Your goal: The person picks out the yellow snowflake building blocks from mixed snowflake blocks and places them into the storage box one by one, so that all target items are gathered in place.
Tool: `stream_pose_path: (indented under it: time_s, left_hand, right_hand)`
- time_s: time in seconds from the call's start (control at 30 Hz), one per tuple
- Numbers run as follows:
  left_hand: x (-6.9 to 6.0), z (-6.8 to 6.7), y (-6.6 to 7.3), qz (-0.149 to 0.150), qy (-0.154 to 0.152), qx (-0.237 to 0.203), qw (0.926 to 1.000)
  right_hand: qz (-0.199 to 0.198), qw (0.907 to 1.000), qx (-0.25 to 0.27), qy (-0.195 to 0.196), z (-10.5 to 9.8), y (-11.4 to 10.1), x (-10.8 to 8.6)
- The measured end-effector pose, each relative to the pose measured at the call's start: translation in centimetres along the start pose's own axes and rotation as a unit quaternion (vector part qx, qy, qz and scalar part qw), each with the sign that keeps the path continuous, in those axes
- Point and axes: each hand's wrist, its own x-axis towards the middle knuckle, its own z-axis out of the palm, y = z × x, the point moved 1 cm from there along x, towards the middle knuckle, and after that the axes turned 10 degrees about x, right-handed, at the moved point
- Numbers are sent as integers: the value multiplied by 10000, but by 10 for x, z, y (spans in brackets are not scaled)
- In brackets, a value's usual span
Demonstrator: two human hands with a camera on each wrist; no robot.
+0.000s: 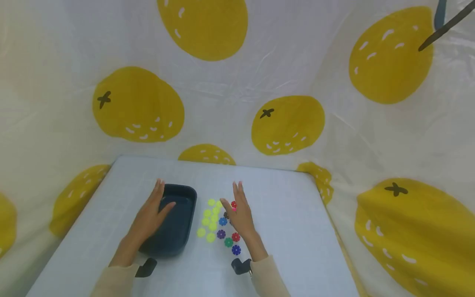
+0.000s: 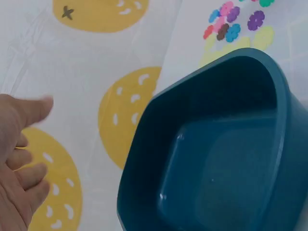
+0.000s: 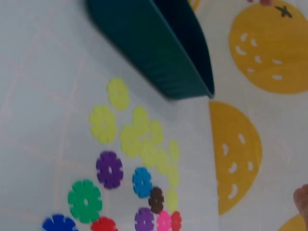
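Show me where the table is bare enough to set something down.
The widest bare patch of table runs from the right hand to the right edge. Another lies between the left hand and the left edge. Crowded: just right of the dark tray, where yellow pieces and multicoloured pieces cluster.

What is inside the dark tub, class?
Inside the tub, only its bare floor and walls show. In the head view, the left hand covers part of its left side.

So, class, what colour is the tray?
The tray is dark teal, clearest in the left wrist view.
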Motion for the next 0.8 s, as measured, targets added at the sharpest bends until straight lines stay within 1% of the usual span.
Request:
stream_pose_path:
  time_s: [0.07,0.1,0.13,0.17,0.2,0.23,0.3,0.33,0.37,0.4,0.47,0.5,0.57,0.6,0.63,0.67,0.7,0.73,0.77,0.8]
  left_hand:
    - [-9,-4,-5,-148,443,-366,9982]
    - [-13,-6,-9,-228,679,-436,9965]
    - [-18,-8,-13,-329,879,-458,9945]
    - [-23,-9,-18,-497,1057,-460,9921]
    - [-28,-10,-24,-771,1130,-516,9892]
    - [-32,-10,-30,-1096,1133,-601,9857]
    - [-42,-8,-45,-1802,925,-821,9758]
    - [-46,-6,-52,-2176,762,-941,9685]
    - [-50,-3,-59,-2514,620,-1100,9596]
    - [-54,1,-65,-2839,460,-1306,9488]
    - [-60,9,-76,-3323,204,-1741,9267]
    - [-62,14,-79,-3507,144,-1986,9151]
    - [-66,22,-83,-3837,99,-2498,8890]
    - [-68,24,-83,-3982,107,-2720,8760]
    - [-70,26,-83,-4082,112,-2871,8665]
    - [-71,27,-82,-4145,139,-2951,8608]
    - [-73,28,-80,-4205,135,-2989,8566]
    - [-74,28,-78,-4233,124,-3013,8543]
    - [-75,28,-77,-4271,116,-3021,8522]
    - [-75,28,-75,-4295,102,-2991,8520]
  right_hand:
    - [100,9968,768,181,0,0,-5]
    - [191,9941,1044,235,1,2,-8]
    - [368,9906,1288,266,1,4,-10]
    - [608,9860,1531,268,2,6,-13]
    - [914,9788,1816,250,4,9,-16]
    - [1211,9686,2163,200,5,12,-20]
    - [1822,9414,2837,132,10,19,-26]
    - [2069,9236,3225,105,13,23,-28]
    - [2254,9048,3613,77,16,25,-31]
    - [2405,8865,3953,52,19,28,-33]
    - [2621,8543,4488,30,25,32,-39]
    - [2701,8411,4686,29,28,34,-41]
    - [2838,8249,4888,43,34,37,-48]
    - [2893,8216,4912,55,36,39,-52]
    - [2937,8183,4940,78,39,40,-55]
    - [2970,8204,4885,89,41,41,-59]
    - [2996,8252,4788,86,43,43,-63]
    - [3033,8297,4686,92,44,44,-66]
    - [3043,8347,4588,106,46,45,-69]
    - [3030,8415,4471,117,47,46,-72]
